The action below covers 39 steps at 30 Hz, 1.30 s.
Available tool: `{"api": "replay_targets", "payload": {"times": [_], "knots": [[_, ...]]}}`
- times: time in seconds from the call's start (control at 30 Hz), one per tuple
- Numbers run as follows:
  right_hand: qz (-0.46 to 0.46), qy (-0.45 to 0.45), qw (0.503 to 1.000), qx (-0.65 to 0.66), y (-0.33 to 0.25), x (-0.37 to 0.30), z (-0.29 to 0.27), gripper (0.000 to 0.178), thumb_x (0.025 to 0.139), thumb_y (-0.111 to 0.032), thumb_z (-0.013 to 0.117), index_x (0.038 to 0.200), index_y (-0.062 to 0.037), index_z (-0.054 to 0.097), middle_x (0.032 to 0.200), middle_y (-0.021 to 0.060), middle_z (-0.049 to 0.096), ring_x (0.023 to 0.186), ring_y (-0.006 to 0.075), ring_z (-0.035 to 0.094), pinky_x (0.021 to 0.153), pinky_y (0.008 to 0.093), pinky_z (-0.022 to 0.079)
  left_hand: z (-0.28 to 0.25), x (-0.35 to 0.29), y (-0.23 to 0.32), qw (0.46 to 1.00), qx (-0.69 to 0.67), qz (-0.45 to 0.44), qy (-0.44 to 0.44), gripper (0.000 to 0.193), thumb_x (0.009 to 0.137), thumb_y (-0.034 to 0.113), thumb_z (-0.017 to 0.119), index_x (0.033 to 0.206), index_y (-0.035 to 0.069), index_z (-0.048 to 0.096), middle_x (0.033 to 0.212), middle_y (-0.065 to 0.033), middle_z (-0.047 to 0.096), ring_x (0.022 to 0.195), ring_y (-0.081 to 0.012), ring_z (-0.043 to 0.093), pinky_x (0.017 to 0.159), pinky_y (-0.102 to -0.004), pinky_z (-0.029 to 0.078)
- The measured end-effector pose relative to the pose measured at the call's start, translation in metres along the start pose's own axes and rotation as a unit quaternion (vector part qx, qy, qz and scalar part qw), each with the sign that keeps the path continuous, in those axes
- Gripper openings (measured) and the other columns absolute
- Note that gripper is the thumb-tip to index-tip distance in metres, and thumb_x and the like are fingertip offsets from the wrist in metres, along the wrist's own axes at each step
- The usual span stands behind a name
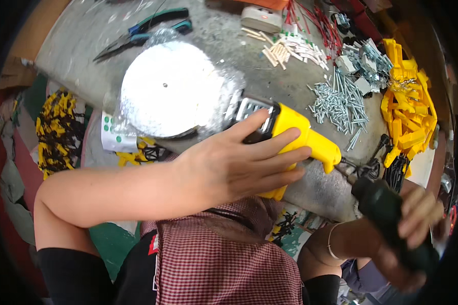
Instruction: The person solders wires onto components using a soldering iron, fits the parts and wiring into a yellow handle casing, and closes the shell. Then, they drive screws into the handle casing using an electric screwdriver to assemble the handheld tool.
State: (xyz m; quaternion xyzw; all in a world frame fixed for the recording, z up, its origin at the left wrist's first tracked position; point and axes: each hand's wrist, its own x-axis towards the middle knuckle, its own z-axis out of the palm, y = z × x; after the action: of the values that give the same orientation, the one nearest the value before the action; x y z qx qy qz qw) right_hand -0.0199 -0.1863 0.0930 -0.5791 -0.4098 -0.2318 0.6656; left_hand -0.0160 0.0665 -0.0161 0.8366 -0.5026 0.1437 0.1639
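My left hand (224, 165) lies across a yellow and black power tool (300, 129), its fingers spread over the yellow housing and holding it. At the tool's far left end is a big, bright round disc (168, 86) wrapped in clear plastic film, with a small hole in its middle. In my right hand (417, 218) is a dark electric screwdriver (387, 208), gripped around the body. Its bit points up and left toward the end of the yellow handle; whether it touches a screw there I cannot tell. A dark cord runs from that handle end.
Long-nose pliers (142, 35) lie at the back left. Loose screws (341, 104), white sleeved parts (305, 46), metal parts (366, 63) and yellow plastic shells (407, 107) are heaped at right. Black-and-yellow parts (61, 132) pile up at far left, below the grey table (81, 56).
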Motion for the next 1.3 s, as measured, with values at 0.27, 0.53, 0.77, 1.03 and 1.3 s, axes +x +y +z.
{"api": "replay_targets", "payload": {"times": [0.27, 0.53, 0.77, 1.03, 1.3], "knots": [[0.127, 0.014, 0.991, 0.034, -0.004, -0.005, 0.104, 0.047, 0.079, -0.034, 0.082, 0.1, -0.0085, 0.049, 0.066, -0.0028, 0.059, 0.057, 0.0109, 0.059, 0.058, 0.0221, 0.049, 0.013, -0.002, -0.013, 0.987, -0.067, 0.036, 0.14, 0.025, 0.082, 0.02, 0.062, 0.107, 0.015, 0.066, 0.123, -0.0011, 0.062, 0.121, -0.0208, 0.054, 0.103, -0.0414, 0.045], [0.163, -0.179, 0.966, 0.09, 0.027, 0.003, 0.088, 0.028, 0.093, -0.027, 0.067, 0.101, -0.007, 0.049, 0.074, 0.005, 0.069, 0.059, 0.0178, 0.068, 0.056, 0.0249, 0.055, 0.033, 0.003, -0.007, 0.971, -0.123, 0.026, 0.203, 0.019, 0.08, 0.02, 0.061, 0.096, 0.013, 0.068, 0.114, -0.0002, 0.065, 0.117, -0.0209, 0.056, 0.105, -0.0397, 0.042], [0.199, -0.325, 0.913, 0.145, 0.033, 0.021, 0.076, 0.011, 0.101, -0.016, 0.053, 0.104, -0.0051, 0.05, 0.082, 0.0098, 0.072, 0.07, 0.0224, 0.072, 0.061, 0.0308, 0.058, 0.036, 0.003, -0.005, 0.965, -0.132, 0.009, 0.225, 0.021, 0.079, 0.02, 0.061, 0.096, 0.012, 0.069, 0.114, -0.0014, 0.065, 0.119, -0.0206, 0.055, 0.108, -0.0404, 0.039], [0.099, -0.021, 0.994, 0.039, -0.016, 0.001, 0.076, 0.052, 0.077, -0.028, 0.079, 0.11, -0.0025, 0.047, 0.066, -0.0036, 0.054, 0.058, 0.0094, 0.054, 0.063, 0.0231, 0.042, 0.021, -0.007, -0.006, 0.988, -0.084, 0.027, 0.129, 0.038, 0.082, 0.024, 0.061, 0.118, 0.012, 0.061, 0.13, -0.0051, 0.057, 0.129, -0.0254, 0.048, 0.113, -0.0447, 0.034], [0.208, -0.125, 0.969, 0.045, 0.006, -0.004, 0.068, 0.057, 0.085, -0.057, 0.07, 0.105, -0.0075, 0.051, 0.075, 0.0049, 0.062, 0.06, 0.0192, 0.063, 0.054, 0.0309, 0.053, 0.038, 0.0, 0.007, 0.984, -0.061, -0.022, 0.168, 0.023, 0.085, 0.024, 0.06, 0.106, 0.016, 0.066, 0.127, 0.001, 0.058, 0.13, -0.0215, 0.046, 0.114, -0.0426, 0.034]]}}
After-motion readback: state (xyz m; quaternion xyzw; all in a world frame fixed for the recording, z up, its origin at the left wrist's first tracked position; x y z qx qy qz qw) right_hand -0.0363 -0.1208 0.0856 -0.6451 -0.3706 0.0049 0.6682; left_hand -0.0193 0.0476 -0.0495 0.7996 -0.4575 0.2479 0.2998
